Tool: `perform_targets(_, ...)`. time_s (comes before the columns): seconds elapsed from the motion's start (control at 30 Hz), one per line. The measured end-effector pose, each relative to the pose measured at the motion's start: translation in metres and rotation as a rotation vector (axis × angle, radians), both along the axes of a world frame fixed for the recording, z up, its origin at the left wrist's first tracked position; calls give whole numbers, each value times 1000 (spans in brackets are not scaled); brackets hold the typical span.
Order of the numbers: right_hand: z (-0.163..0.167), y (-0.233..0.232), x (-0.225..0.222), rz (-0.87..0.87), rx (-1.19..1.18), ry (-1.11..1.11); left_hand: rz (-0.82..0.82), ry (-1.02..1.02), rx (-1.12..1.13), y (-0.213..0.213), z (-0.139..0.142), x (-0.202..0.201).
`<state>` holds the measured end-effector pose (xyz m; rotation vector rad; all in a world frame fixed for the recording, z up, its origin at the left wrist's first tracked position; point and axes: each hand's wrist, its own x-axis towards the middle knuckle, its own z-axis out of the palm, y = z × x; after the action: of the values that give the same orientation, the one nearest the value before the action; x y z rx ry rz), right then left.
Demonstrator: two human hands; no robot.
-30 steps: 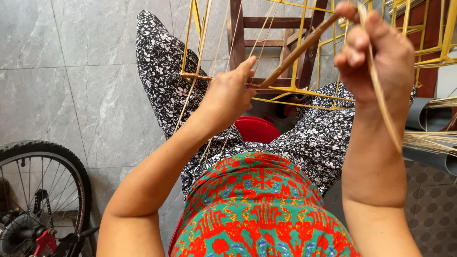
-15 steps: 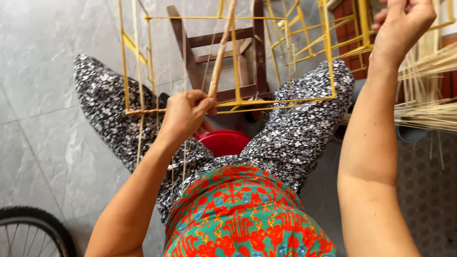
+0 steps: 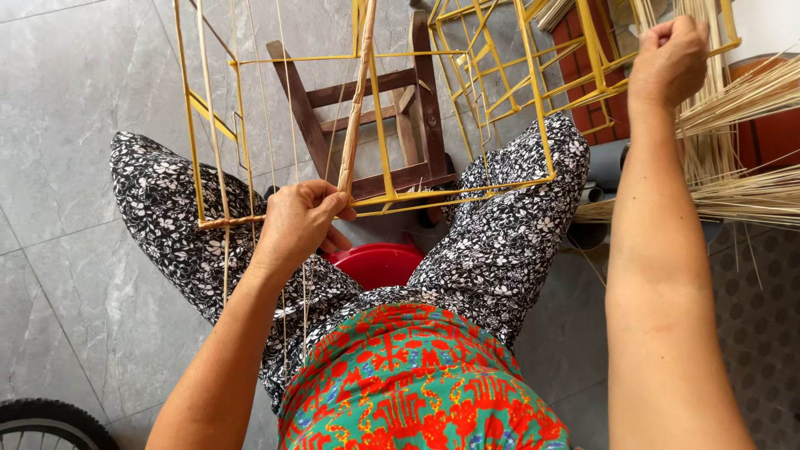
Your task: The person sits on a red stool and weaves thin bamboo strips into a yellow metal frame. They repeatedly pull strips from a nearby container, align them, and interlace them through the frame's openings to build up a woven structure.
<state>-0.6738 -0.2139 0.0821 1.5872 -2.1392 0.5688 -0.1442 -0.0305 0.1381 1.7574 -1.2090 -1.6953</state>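
Two bare hands work a yellow wire frame (image 3: 375, 125) resting over my knees; my left hand (image 3: 300, 221) is closed on its lower bar and thin reed strands; my right hand (image 3: 667, 58) is clenched, pulling a strand taut; tightening seems underway; grey tiled floor (image 3: 75, 108), wooden stool (image 3: 400, 133), reed bundle (image 3: 750, 158) beside me.
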Motion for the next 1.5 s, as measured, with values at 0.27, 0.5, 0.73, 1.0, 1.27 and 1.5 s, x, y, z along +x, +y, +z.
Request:
perform_targets(0.27,19,3,-28,67,-28,-194,-9,8,11,-2,-5,1)
perform_targets(0.5,48,18,-43,294,-31,-444,-7,-7,6,-2,-6,1)
perform_targets(0.73,94,60,-43,333,49,-1342,-3,-8,-1,-2,-11,3)
perform_targets(1.0,114,89,12,484,69,-1700,-6,-35,-9,-2,-12,2)
perform_targets(1.27,110,86,124,759,30,-1617,49,84,-49,0,-22,4)
perform_targets(1.5,94,85,243,894,188,-1516,70,89,-46,-1,-22,5)
